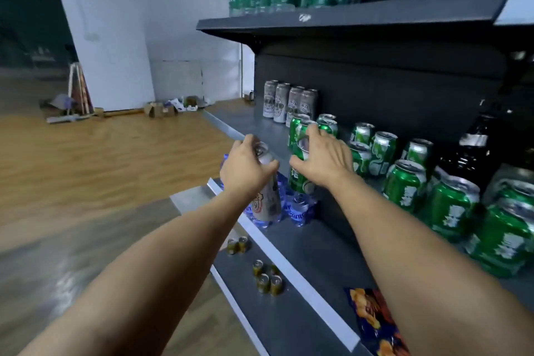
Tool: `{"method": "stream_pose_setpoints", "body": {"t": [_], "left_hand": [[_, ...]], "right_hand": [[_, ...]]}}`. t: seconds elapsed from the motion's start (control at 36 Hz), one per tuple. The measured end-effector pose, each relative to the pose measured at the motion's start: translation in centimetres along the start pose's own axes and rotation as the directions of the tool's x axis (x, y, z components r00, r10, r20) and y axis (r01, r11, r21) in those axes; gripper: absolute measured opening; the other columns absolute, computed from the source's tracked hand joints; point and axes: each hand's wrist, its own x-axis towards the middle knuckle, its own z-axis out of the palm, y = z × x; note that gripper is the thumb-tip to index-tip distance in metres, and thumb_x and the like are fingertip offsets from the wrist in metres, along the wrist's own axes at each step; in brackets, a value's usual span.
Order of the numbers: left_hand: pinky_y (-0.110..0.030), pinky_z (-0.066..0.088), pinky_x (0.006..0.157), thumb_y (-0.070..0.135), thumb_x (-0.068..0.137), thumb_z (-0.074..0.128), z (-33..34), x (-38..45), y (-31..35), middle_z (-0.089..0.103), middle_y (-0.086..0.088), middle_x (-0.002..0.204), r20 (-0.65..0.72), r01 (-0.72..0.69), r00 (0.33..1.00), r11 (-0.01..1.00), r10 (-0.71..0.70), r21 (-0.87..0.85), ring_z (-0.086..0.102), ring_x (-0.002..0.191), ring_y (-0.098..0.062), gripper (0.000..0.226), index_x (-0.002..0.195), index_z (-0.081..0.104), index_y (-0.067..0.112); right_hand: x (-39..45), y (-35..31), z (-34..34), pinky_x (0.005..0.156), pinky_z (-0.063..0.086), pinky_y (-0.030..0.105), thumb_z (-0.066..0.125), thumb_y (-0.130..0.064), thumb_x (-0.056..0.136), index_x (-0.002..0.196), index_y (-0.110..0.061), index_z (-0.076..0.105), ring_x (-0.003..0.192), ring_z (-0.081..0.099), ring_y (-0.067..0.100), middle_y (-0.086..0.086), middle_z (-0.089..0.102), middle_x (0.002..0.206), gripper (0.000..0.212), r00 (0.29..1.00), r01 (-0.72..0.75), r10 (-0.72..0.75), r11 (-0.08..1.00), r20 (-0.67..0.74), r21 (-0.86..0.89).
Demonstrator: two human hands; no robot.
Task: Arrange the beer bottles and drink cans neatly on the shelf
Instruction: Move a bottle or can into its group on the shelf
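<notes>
Head view: the left hand (245,165) grips a silver beer can (267,182) by its upper body, carried in front of the shelf (260,130) edge, likely bound for the silver cans (289,101) grouped at the back left. The right hand (323,159) clasps a green can (300,173) from above, presumably to join the loose green cans (404,182) scattered to its right.

Two bare forearms come into view from the bottom edge, one at each lower corner, below the shelf's pale front strip (291,266). No sleeve, watch, band or ring shows on either. The left hand (245,167) and the right hand (326,157) wear no gloves, and the nails look short and plain.
</notes>
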Motion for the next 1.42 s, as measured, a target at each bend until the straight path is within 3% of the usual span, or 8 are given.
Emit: {"method": "stream_pose_setpoints", "body": {"t": [0.17,0.42,0.53,0.81,0.97,1.19,1.31,1.42], "left_hand": [[-0.035,0.048,0.081,0.042,0.077,0.069,0.8,9.4,-1.6,0.057,-0.003,0.114,0.006,-0.062,0.998,0.998,0.062,0.016,0.058,0.105,-0.025,0.045,0.113,0.054,0.021],[-0.032,0.044,0.078,0.038,0.079,0.070,3.8,21.5,-3.7,0.052,-0.003,0.123,-0.052,-0.096,0.994,0.991,0.091,-0.093,0.057,0.105,-0.024,0.048,0.121,0.053,0.020],[-0.031,0.039,0.073,0.037,0.080,0.069,5.8,25.2,-4.4,0.050,-0.004,0.122,-0.022,-0.091,0.996,0.990,0.089,-0.104,0.057,0.104,-0.024,0.050,0.122,0.050,0.019],[-0.032,0.040,0.068,0.034,0.082,0.069,11.5,33.3,-7.4,0.049,-0.004,0.120,0.181,-0.112,0.974,0.984,0.136,-0.138,0.058,0.094,-0.025,0.040,0.116,0.054,0.020],[-0.033,0.046,0.076,0.041,0.081,0.069,13.3,36.9,-8.2,0.048,-0.002,0.132,0.328,-0.211,0.913,0.969,0.241,-0.125,0.058,0.109,-0.025,0.055,0.132,0.051,0.026],[-0.034,0.041,0.071,0.050,0.085,0.063,13.5,37.9,-8.3,0.046,-0.007,0.129,0.427,-0.393,0.812,0.913,0.398,-0.104,0.058,0.107,-0.030,0.054,0.129,0.049,0.022],[-0.038,0.044,0.079,0.058,0.088,0.055,13.0,38.6,-8.4,0.046,-0.008,0.131,0.461,-0.401,0.794,0.911,0.397,-0.093,0.054,0.115,-0.031,0.058,0.129,0.051,0.018],[-0.042,0.047,0.086,0.054,0.090,0.056,12.9,38.8,-8.3,0.043,-0.010,0.138,0.488,-0.441,0.760,0.892,0.429,-0.097,0.051,0.121,-0.033,0.058,0.135,0.047,0.017]], "right_hand": [[7.7,-1.0,2.4,0.085,0.040,0.036,0.055,-0.051,0.085,0.131,-0.015,0.043,0.108,0.055,0.028,0.008,0.055,0.121,0.059,1.000,-0.026,0.026,1.000,-0.003,-0.011],[18.1,-1.3,7.0,0.096,0.037,0.039,0.056,-0.051,0.083,0.129,-0.016,0.045,0.111,0.055,0.028,0.008,0.056,0.124,0.060,0.998,-0.061,0.062,0.998,-0.019,0.008],[21.2,-1.2,8.9,0.097,0.034,0.040,0.056,-0.052,0.083,0.128,-0.017,0.044,0.108,0.057,0.028,0.007,0.057,0.122,0.059,0.995,-0.083,0.085,0.996,0.054,-0.026],[26.3,-1.5,13.9,0.102,0.026,0.042,0.056,-0.053,0.083,0.118,-0.022,0.048,0.101,0.056,0.023,0.000,0.057,0.103,0.047,0.945,-0.218,0.242,0.968,0.220,-0.127],[27.6,-2.3,15.6,0.108,0.020,0.044,0.056,-0.054,0.083,0.121,-0.024,0.049,0.105,0.057,0.021,-0.002,0.056,0.102,0.049,0.892,-0.350,0.389,0.916,0.228,-0.195],[27.9,-3.9,17.0,0.109,0.020,0.046,0.051,-0.057,0.085,0.143,-0.026,0.037,0.129,0.041,0.025,0.005,0.047,0.139,0.068,0.803,-0.490,0.558,0.818,0.209,-0.303],[27.3,-5.2,16.3,0.116,0.007,0.050,0.046,-0.058,0.089,0.149,-0.024,0.029,0.140,0.027,0.023,0.003,0.032,0.153,0.072,0.841,-0.463,0.527,0.818,0.121,-0.343],[24.7,-5.8,14.9,0.115,0.012,0.043,0.043,-0.050,0.092,0.146,-0.022,0.034,0.137,0.030,0.021,0.001,0.034,0.151,0.061,0.860,-0.490,0.511,0.811,-0.021,-0.319]]}}
